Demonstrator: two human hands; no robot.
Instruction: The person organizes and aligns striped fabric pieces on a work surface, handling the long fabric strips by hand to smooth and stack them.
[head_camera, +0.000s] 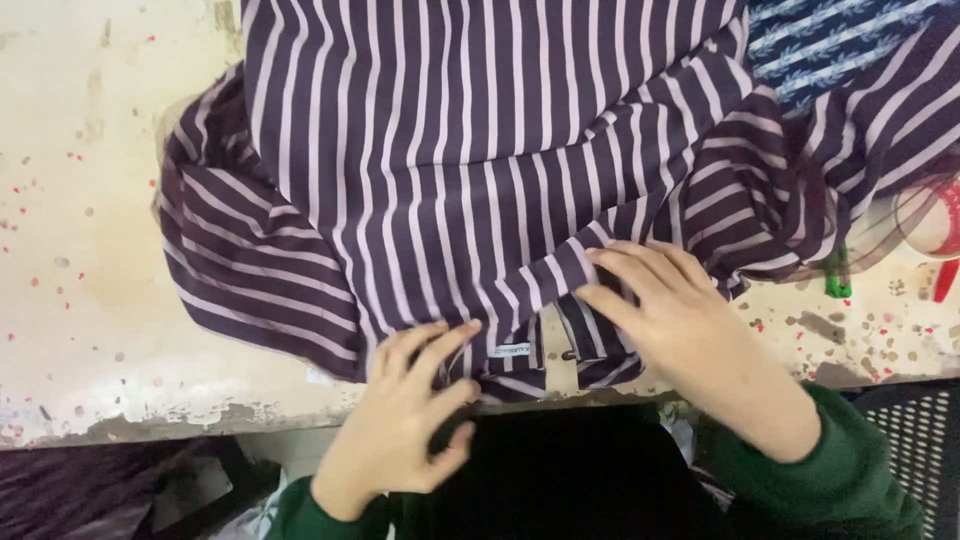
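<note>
One head-worn view looks steeply down, close over the worktable's (90, 300) near edge; no second view.

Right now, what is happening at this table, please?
A person in green sleeves presses both hands flat on a dark purple garment with pale stripes, spread on a worn, paint-speckled table. The left hand rests at the garment's near edge, beside a small label. The right hand lies on a fold of the cloth. A blue patterned fabric and a green object lie at the far right.

Worn paint-speckled white table (90, 300), blue patterned cloth (830, 35), green clip (836, 283)
</note>
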